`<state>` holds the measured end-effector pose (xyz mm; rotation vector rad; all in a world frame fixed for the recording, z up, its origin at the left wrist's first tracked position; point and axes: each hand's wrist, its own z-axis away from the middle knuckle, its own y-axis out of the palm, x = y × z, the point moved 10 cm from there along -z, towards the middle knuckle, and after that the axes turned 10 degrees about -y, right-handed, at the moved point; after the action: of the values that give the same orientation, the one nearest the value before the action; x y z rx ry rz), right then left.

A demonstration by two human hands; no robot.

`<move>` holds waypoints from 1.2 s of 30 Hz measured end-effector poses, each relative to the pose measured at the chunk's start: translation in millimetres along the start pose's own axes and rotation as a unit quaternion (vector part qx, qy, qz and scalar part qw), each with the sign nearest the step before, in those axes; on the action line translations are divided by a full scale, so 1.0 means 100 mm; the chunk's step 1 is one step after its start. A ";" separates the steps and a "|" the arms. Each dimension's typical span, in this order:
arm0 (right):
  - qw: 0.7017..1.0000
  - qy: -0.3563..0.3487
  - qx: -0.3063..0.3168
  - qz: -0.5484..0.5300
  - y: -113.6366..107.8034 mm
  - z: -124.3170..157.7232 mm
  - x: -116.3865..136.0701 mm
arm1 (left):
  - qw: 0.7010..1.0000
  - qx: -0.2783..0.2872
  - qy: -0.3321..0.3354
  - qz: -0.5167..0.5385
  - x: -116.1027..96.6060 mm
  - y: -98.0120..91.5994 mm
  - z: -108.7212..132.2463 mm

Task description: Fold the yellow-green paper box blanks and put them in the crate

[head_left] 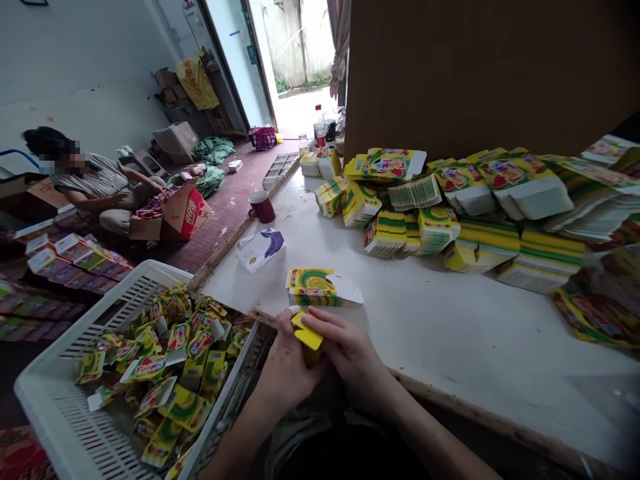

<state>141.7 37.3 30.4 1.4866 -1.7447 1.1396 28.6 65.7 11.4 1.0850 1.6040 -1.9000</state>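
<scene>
Just in front of the table's near edge, both hands grip one small yellow carton (pixel 309 338). My left hand (pixel 289 353) wraps its left side, with something white around a fingertip. My right hand (pixel 347 343) holds the other side, fingers near the carton's raised flaps. The carton's lower part is mostly hidden by the hands. Right beyond them, a short stack of flat yellow-green cartons (pixel 320 288) lies on the white table (pixel 430 333). To the left, a white plastic basket (pixel 55 380) holds many small yellow cartons, some with flaps standing out.
Bundles of flat cartons (pixel 490 240) line the table's back right, before a brown board (pixel 475 73). A tissue pack (pixel 260 250) and a maroon mug (pixel 262 208) stand near the left edge. A person (pixel 95 173) sits at the left beside an opened cardboard box (pixel 185 212).
</scene>
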 end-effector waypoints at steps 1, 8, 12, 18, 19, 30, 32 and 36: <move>1.000 -0.001 -0.014 0.015 -0.06 0.00 -0.02 | 1.000 -0.015 -0.013 -0.015 0.04 -0.02 0.02; 0.991 -0.073 0.101 0.056 -0.09 -0.02 -0.03 | 0.993 -0.022 0.018 -0.114 -0.10 -0.32 0.08; 0.986 -0.044 0.152 0.042 -0.16 -0.06 -0.04 | 0.995 0.023 0.018 -0.100 -0.16 -0.38 0.04; 0.980 -0.019 0.193 0.047 -0.19 -0.14 -0.03 | 0.995 0.009 0.033 -0.094 -0.13 -0.36 0.04; 0.980 -0.018 0.195 0.046 -0.16 -0.14 -0.04 | 0.995 0.004 0.038 -0.094 -0.13 -0.36 0.05; 0.990 0.068 -0.017 0.124 -0.22 -0.24 -0.37 | 0.961 -0.216 0.010 -0.169 0.33 -1.06 0.28; 0.959 0.104 -0.040 0.261 -0.42 -0.30 -0.50 | 0.922 -0.313 -0.036 -0.224 0.51 -1.44 0.39; 0.932 0.140 -0.037 0.334 -0.51 -0.38 -0.66 | 0.908 -0.360 -0.053 -0.208 0.68 -1.70 0.51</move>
<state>202.1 101.5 4.9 0.6303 -2.1088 1.4981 -153.8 69.1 65.9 0.3356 2.3235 -1.3216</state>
